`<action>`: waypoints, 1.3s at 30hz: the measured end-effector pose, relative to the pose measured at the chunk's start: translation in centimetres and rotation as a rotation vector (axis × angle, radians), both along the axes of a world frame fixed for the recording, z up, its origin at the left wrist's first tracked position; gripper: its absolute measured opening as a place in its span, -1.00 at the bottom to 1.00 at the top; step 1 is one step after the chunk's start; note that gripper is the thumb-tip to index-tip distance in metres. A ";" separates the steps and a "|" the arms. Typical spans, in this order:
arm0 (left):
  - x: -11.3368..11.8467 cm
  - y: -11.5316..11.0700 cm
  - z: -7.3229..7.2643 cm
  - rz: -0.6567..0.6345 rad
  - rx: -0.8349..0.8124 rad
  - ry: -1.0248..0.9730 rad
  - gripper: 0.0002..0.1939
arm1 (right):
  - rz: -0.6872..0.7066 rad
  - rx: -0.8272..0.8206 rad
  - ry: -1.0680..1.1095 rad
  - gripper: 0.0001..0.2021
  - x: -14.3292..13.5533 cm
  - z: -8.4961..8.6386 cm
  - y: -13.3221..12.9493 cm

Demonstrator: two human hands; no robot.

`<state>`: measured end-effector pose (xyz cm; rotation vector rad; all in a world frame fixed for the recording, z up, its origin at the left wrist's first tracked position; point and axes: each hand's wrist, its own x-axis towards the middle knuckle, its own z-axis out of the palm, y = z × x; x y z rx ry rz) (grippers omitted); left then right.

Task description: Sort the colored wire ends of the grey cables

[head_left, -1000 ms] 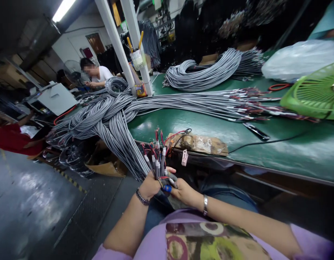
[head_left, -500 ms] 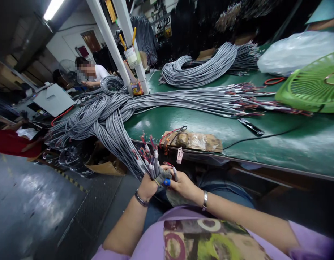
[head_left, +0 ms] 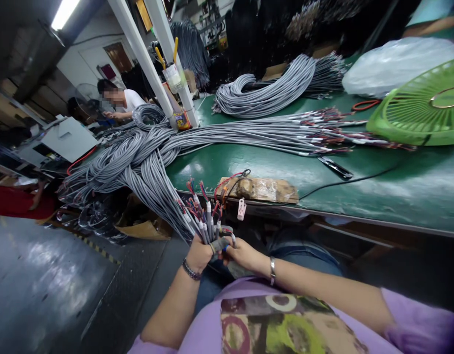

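My left hand (head_left: 200, 253) is wrapped round a bundle of grey cables (head_left: 208, 221), whose stripped ends with red and blue wires and white bands point upward. Close against it on the right, my right hand (head_left: 240, 253) is closed on a single grey cable end (head_left: 233, 239). Grey and blue coverings show on some fingers. From the bundle, the long cables (head_left: 153, 189) run up and left to the big pile on the table.
On the green table (head_left: 227, 160) lie more grey cables (head_left: 249, 132), a coiled bundle (head_left: 267, 96), a cutter (head_left: 335, 168), a wooden block (head_left: 271, 190) and a green fan (head_left: 422, 105). A pink clip (head_left: 241, 209) hangs at the edge. Two people are at the left.
The view has shifted slightly. A cable end near my right hand stands differently, and more wire ends show at the right of the bundle. Both hands stay close together.
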<state>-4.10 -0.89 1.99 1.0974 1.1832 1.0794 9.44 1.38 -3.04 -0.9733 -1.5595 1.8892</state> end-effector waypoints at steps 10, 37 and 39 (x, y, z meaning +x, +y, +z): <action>1.1 0.3 0.9 -0.138 0.032 0.078 -0.63 | 0.109 -0.037 -0.155 -0.91 -0.4 -0.3 -0.6; 1.7 0.7 0.6 -0.281 0.024 0.347 -0.71 | -0.193 -0.014 0.055 -0.62 5.5 4.9 1.6; 2.0 0.5 0.8 -0.208 0.068 0.323 -0.71 | -0.193 -0.055 0.089 -0.63 5.5 5.1 1.7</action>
